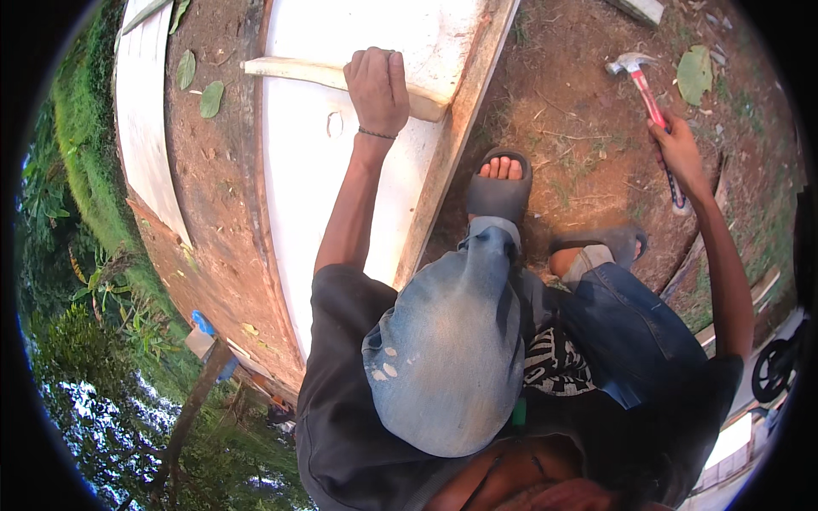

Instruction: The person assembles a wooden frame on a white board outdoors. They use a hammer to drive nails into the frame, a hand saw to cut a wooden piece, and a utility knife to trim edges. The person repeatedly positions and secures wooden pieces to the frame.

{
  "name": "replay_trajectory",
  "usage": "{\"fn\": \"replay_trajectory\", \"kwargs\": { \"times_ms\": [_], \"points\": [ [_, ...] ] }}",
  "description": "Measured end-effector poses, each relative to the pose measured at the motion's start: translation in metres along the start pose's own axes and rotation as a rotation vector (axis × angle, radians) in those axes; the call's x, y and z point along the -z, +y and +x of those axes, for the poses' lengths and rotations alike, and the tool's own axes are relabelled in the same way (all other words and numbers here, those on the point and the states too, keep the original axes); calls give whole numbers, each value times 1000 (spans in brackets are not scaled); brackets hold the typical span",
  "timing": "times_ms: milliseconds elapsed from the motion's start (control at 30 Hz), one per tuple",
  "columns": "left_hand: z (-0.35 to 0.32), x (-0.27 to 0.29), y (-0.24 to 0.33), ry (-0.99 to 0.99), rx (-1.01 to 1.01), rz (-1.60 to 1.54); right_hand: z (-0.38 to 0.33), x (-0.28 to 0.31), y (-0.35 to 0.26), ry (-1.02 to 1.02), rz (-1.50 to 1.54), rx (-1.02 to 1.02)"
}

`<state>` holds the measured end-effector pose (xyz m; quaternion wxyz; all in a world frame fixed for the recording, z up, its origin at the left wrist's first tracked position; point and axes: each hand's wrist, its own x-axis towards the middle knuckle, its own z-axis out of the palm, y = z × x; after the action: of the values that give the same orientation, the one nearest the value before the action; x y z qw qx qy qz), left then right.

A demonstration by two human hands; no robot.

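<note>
My left hand (377, 89) is closed around a pale wooden batten (294, 70) that lies crosswise over a white panel (294, 187). The batten's right end meets the wooden edge strip (452, 162) running along the panel's right side. Out to the right, my right hand (679, 152) grips a claw hammer (646, 95) by its red and dark handle. The hammer's metal head points away from me, over the dirt and apart from the panel. Fingers of both hands are partly hidden by the hands' own backs.
My sandalled feet (499, 187) are on the brown dirt (554, 119) right of the panel. A second white board (145, 102) lies at the left, with green leaves (211, 100) between. A wood offcut (641, 8) lies at the far right. Grass (89, 162) borders the left.
</note>
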<state>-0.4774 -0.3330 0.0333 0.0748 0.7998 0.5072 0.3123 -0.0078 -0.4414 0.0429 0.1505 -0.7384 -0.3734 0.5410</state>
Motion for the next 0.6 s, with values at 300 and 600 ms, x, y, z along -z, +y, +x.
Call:
{"fn": "replay_trajectory", "kwargs": {
  "times_ms": [300,600],
  "points": [
    [-8,-30,-19,-315,164,142,-3,-79,45,153,518,-58],
    [-10,-29,-14,-302,146,113,-1,-105,57,215,574,-5]
  ]
}}
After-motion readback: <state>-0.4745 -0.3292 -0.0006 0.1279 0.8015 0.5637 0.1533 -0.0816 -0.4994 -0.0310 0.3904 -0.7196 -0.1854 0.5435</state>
